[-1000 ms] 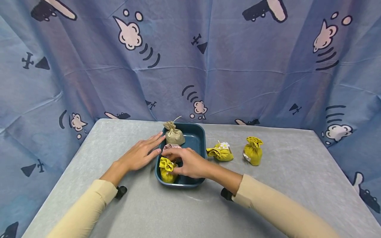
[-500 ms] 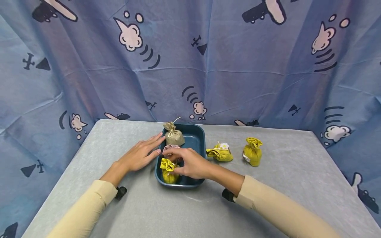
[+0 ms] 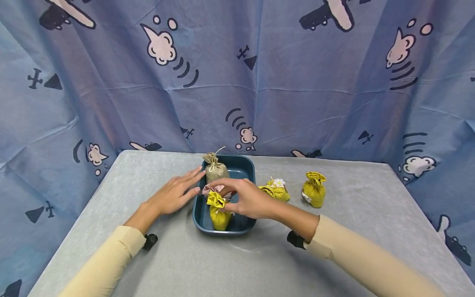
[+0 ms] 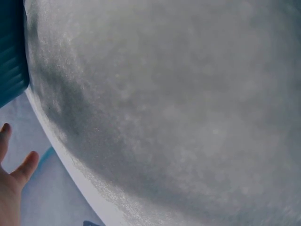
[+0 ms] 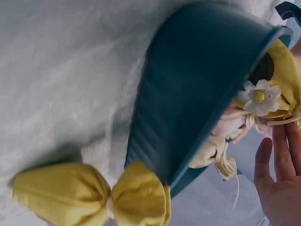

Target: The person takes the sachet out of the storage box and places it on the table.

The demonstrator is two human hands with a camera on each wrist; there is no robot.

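My right hand [image 3: 250,201] pinches the gathered neck of a yellow drawstring pouch [image 3: 220,218], which stands in the near part of a dark teal bin [image 3: 243,230]. The right wrist view shows a white flower [image 5: 258,96] on that pouch, with the fingers [image 5: 282,150] at its cord. Inside the bin, a pink pouch [image 3: 208,190] lies behind the yellow one, partly covered by my right hand. A beige pouch [image 3: 216,171] sits at the far left. My left hand [image 3: 174,193] lies with straight, spread fingers, its fingertips against the bin's left rim.
To the bin's right, a yellow pouch with a white flower [image 3: 276,190] lies on its side. Another yellow pouch [image 3: 314,190] stands farther right. Grey cloth covers the table [image 3: 356,214], and a patterned blue curtain [image 3: 308,95] hangs behind it.
My right hand has shifted right, bringing the gripped yellow pouch away from the bin's left wall. More of the pink pouch now shows. The left hand has stayed in place.
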